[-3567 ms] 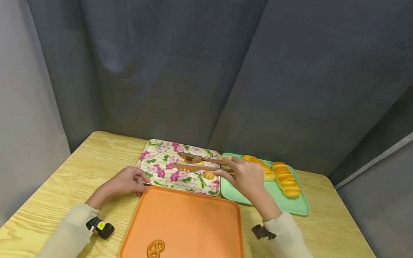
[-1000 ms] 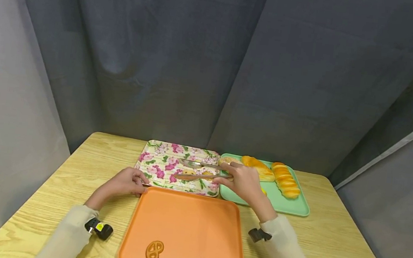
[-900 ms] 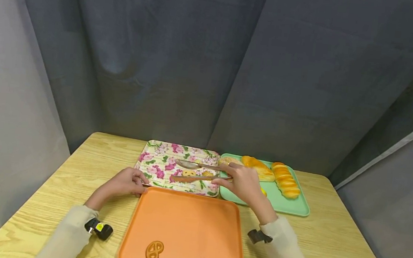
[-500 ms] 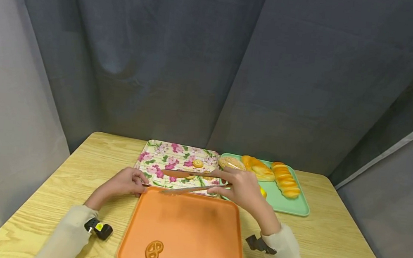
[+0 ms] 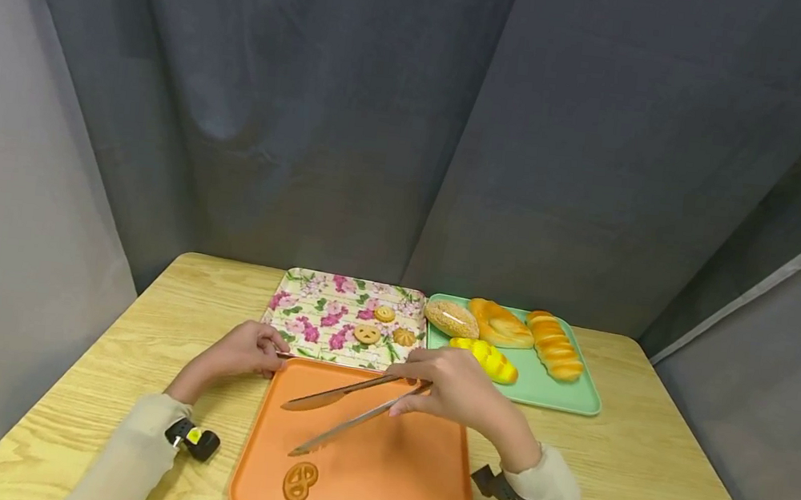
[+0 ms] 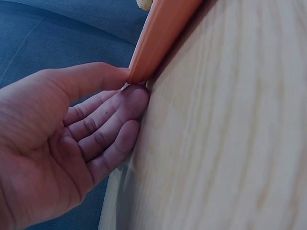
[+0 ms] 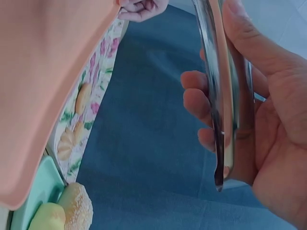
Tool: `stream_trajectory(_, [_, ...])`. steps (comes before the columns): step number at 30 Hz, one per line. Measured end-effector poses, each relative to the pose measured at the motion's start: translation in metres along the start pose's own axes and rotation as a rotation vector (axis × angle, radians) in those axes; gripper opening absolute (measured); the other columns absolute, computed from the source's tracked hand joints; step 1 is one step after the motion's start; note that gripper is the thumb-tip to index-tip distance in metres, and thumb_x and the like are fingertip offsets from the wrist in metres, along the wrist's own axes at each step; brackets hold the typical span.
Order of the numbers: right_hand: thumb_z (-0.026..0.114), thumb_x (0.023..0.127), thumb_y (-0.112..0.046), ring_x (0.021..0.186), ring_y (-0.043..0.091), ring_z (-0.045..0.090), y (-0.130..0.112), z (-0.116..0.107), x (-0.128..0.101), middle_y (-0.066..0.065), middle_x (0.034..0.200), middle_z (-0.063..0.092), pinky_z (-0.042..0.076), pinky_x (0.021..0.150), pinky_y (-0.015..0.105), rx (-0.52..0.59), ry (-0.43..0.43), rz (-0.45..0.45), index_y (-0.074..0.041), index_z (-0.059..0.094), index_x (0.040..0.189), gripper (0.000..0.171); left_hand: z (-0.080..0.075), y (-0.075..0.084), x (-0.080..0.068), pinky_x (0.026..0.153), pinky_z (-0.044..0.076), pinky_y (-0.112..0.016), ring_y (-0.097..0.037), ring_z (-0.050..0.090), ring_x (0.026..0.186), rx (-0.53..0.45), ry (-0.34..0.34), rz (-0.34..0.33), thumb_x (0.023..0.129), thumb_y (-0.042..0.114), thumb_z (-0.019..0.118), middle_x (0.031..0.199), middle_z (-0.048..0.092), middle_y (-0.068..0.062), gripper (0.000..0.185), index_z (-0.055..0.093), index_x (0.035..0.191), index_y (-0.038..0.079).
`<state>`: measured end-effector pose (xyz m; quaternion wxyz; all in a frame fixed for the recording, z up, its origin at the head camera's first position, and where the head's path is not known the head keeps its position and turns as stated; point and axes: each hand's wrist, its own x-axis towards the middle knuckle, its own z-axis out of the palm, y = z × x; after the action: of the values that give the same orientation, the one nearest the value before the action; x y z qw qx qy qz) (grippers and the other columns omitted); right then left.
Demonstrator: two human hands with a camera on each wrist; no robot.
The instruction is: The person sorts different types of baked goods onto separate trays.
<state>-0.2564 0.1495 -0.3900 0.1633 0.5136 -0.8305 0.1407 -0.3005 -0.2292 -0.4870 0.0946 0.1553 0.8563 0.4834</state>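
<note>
The metal tongs (image 5: pixel 345 406) hang over the orange tray (image 5: pixel 422 477), their two arms spread apart, tips empty and pointing toward the person's left. The lower tip sits just above a pretzel-shaped cookie (image 5: pixel 301 483) that lies near the tray's front left corner; whether it touches the tray cannot be told from the head view. The right hand (image 5: pixel 449 383) grips the tongs at their hinged end, thumb on one arm and fingers curled round the other, as the right wrist view shows close up.

The left hand (image 5: pixel 242 350) rests on the wooden table (image 5: pixel 639 474) at the far left corner of the orange tray. Its thumb lies along the tray's rim and the loosely bent fingers (image 6: pixel 108 125) tuck against the underside of the edge, pinching the corner lightly.

Behind the orange tray lies a floral tray (image 5: pixel 308 305) with three small cookies (image 5: pixel 385 314) in its right half. Just beside it on the right stands a green tray (image 5: pixel 560 394) holding four breads: a seeded bun (image 5: pixel 451 318), a yellow braided roll (image 5: pixel 484 358), a golden loaf (image 5: pixel 505 324) and a long ridged loaf (image 5: pixel 554 345). Grey cloth (image 5: pixel 413 122) hangs behind the table.
</note>
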Motion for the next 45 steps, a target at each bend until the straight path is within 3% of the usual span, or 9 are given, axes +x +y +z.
stream_trajectory(8, [0.084,0.073,-0.049,0.063,-0.002,0.056,-0.005,0.008,0.002,-0.011,0.079,0.070,0.037,0.057,0.010,0.038,-0.087,-0.034,-0.022,0.081,0.105,0.042,0.000,0.004,0.000,0.060,0.056,-0.030,-0.021,0.068,0.065,-0.009,0.001,0.010,0.090,0.009,0.077,0.077,0.072,-0.017,0.026,0.069,0.109,-0.007])
stream_trajectory(19, [0.083,0.073,-0.051,0.061,-0.005,0.050,-0.011,0.012,0.002,-0.010,0.075,0.068,0.032,0.055,0.010,0.034,-0.179,-0.010,-0.024,0.081,0.104,0.042,0.001,0.005,0.002,0.060,0.056,-0.030,-0.020,0.068,0.065,0.010,0.005,0.000,0.090,0.008,0.077,0.077,0.073,-0.016,0.025,0.069,0.108,-0.006])
stream_trajectory(45, [0.081,0.076,-0.051,0.057,-0.008,0.042,-0.021,0.026,0.004,-0.014,0.068,0.062,0.027,0.053,0.009,0.005,-0.134,-0.019,-0.026,0.081,0.097,0.033,0.000,0.000,0.000,0.064,0.059,-0.033,-0.024,0.070,0.066,-0.020,-0.010,-0.006,0.089,0.007,0.076,0.075,0.071,-0.015,0.025,0.067,0.108,-0.008])
